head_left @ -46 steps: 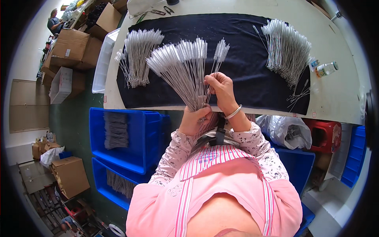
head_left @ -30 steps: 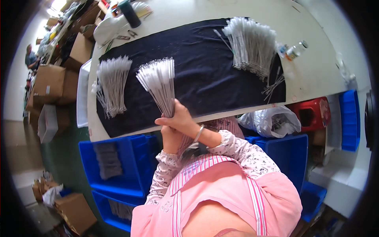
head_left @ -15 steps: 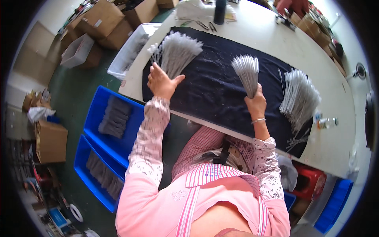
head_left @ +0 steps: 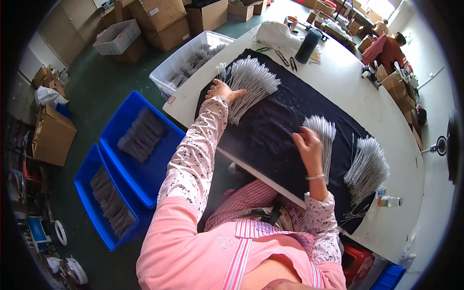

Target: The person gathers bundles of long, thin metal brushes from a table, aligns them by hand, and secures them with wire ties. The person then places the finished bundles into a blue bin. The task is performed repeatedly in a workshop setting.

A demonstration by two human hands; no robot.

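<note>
A large fanned bundle of thin, grey, wire-like rods with pale tips (head_left: 253, 82) lies at the left end of a dark cloth (head_left: 275, 133). My left hand (head_left: 225, 91) rests against its left side, thumb and fingers spread. A few more pale-tipped rods (head_left: 222, 70) stick out just beyond those fingers. To the right, a narrower bundle of the same rods (head_left: 326, 145) lies on the cloth. My right hand (head_left: 309, 145) is beside and partly over it, bent fingers apart with nothing in them. A third bundle (head_left: 368, 166) lies farther right.
Blue bins (head_left: 180, 129) holding darker bundles stand on the floor at left, near a white bin (head_left: 159, 77) of similar rods. Pliers-like tools (head_left: 293, 64), a dark cylinder (head_left: 308, 46) and a small bottle (head_left: 390, 201) sit on the white table (head_left: 353, 79). Another person (head_left: 386, 50) is far right.
My right hand has let go of the middle bundle, which now lies on the cloth. My left hand stays at the left bundle. The view has shifted, showing more of the far room.
</note>
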